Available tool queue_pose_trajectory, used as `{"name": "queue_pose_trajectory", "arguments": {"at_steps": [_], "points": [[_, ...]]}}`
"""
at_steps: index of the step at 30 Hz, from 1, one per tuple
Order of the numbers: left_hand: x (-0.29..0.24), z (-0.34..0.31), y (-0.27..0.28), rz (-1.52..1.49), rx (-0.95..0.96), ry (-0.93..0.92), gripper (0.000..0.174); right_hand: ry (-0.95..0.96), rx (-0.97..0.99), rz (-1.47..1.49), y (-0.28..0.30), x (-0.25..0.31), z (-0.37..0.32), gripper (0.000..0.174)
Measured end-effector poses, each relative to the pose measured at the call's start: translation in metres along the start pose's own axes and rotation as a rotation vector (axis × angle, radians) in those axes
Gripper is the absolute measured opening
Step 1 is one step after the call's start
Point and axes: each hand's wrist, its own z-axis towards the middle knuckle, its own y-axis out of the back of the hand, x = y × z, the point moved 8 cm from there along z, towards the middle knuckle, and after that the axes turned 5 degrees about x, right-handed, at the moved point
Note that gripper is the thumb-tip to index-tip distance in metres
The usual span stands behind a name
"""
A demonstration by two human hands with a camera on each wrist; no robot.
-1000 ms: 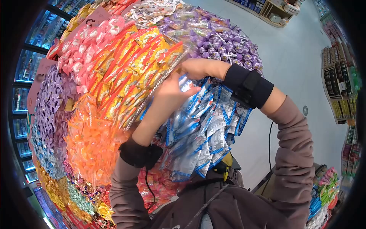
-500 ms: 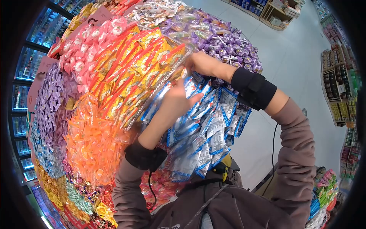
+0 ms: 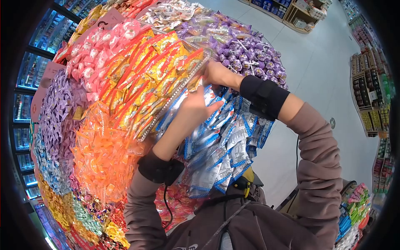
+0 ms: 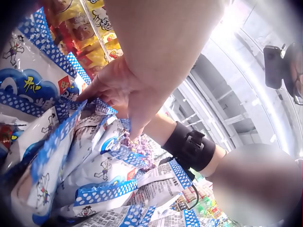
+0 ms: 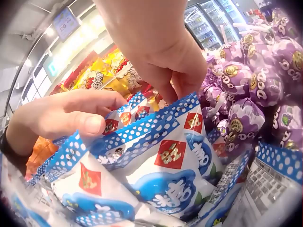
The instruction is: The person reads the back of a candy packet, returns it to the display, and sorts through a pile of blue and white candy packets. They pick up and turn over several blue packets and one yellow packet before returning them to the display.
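Note:
White and blue candy packets with dotted edges lie in a thick row below both hands. My left hand is over the row beside the divider, its thumb spread away from the fingers. In the left wrist view, the fingertips are right at a packet's dotted edge. My right hand reaches down at the far end of the row, next to purple-wrapped lollipops. Its fingers bend down behind a packet's top edge, which hides their tips; I cannot tell whether they hold anything.
A clear divider with a beaded-looking edge separates the row from yellow and red packets. Orange-wrapped candies and pink ones fill neighbouring sections. Pale floor and store shelves lie to the right.
One second ago the hands overlapped near the divider. The right hand has since drawn slightly apart from the left, which sits a little lower, and the right forearm has shifted slightly.

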Motion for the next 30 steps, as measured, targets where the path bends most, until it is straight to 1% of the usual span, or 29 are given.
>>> {"name": "queue_pose_trajectory", "arguments": {"at_steps": [1, 2, 5, 6, 9, 10, 12, 14, 16, 17, 18, 19, 21, 22, 23, 25, 26, 27, 28, 29, 30], "points": [[0.002, 0.0, -0.001, -0.019, 0.043, 0.033, 0.07, 0.045, -0.029, -0.105, -0.004, 0.003, 0.003, 0.022], [0.004, 0.0, -0.001, -0.037, 0.086, 0.067, 0.071, 0.069, -0.003, -0.104, -0.008, 0.001, 0.007, 0.022], [0.011, 0.002, -0.004, -0.07, 0.187, 0.193, 0.072, 0.144, -0.09, -0.053, 0.006, 0.011, -0.001, 0.02], [0.015, 0.002, -0.007, -0.072, 0.222, 0.234, 0.074, 0.095, -0.055, -0.054, 0.014, 0.016, -0.006, 0.018], [0.015, 0.002, -0.008, -0.138, 0.298, 0.264, 0.076, 0.053, -0.069, -0.136, 0.038, 0.025, -0.029, 0.015], [0.016, 0.003, -0.009, -0.125, 0.311, 0.274, 0.077, 0.09, -0.157, -0.184, 0.048, 0.029, -0.038, 0.013], [0.021, 0.003, -0.014, -0.094, 0.339, 0.294, 0.078, 0.125, -0.238, -0.212, 0.063, 0.036, -0.057, 0.014], [0.02, 0.003, -0.013, -0.074, 0.3, 0.267, 0.077, 0.136, -0.306, -0.199, 0.08, 0.043, -0.081, 0.015], [0.02, 0.003, -0.012, -0.065, 0.231, 0.248, 0.075, 0.223, -0.419, -0.123, 0.093, 0.045, -0.098, 0.016], [0.019, 0.002, -0.011, -0.092, 0.216, 0.236, 0.071, 0.269, -0.477, -0.084, 0.1, 0.048, -0.107, 0.016], [0.017, 0.001, -0.007, -0.118, 0.199, 0.223, 0.067, 0.252, -0.486, -0.002, 0.105, 0.048, -0.116, 0.02], [0.014, -0.001, -0.004, -0.142, 0.185, 0.208, 0.063, 0.234, -0.519, 0.111, 0.11, 0.047, -0.124, 0.019], [-0.001, -0.005, 0.025, -0.268, -0.011, 0.066, 0.053, 0.201, -0.585, 0.345, 0.116, 0.044, -0.142, 0.018], [-0.01, -0.011, 0.043, -0.323, -0.103, -0.007, 0.048, 0.226, -0.614, 0.365, 0.12, 0.053, -0.155, 0.014], [-0.013, -0.014, 0.049, -0.523, -0.05, 0.044, 0.039, 0.277, -0.668, 0.355, 0.12, 0.066, -0.17, 0.012], [-0.019, -0.022, 0.053, -1.112, -0.017, 0.064, 0.041, 0.379, -0.775, 0.325, 0.115, 0.091, -0.201, 0.01], [-0.026, -0.031, 0.055, -1.256, 0.088, 0.127, 0.044, 0.54, -0.836, 0.179, 0.109, 0.11, -0.217, 0.012], [-0.036, -0.038, 0.061, -1.315, 0.109, 0.092, 0.044, 0.698, -0.887, 0.029, 0.099, 0.127, -0.235, 0.014], [-0.043, -0.045, 0.065, -1.374, 0.129, 0.06, 0.044, 0.804, -0.859, -0.174, 0.084, 0.144, -0.248, 0.019], [-0.052, -0.053, 0.071, -1.432, 0.15, 0.03, 0.044, 0.875, -0.862, -0.284, 0.067, 0.151, -0.257, 0.022], [-0.067, -0.061, 0.083, -1.541, 0.095, 0.01, 0.039, 0.923, -0.826, -0.363, 0.055, 0.159, -0.269, 0.022]]}}
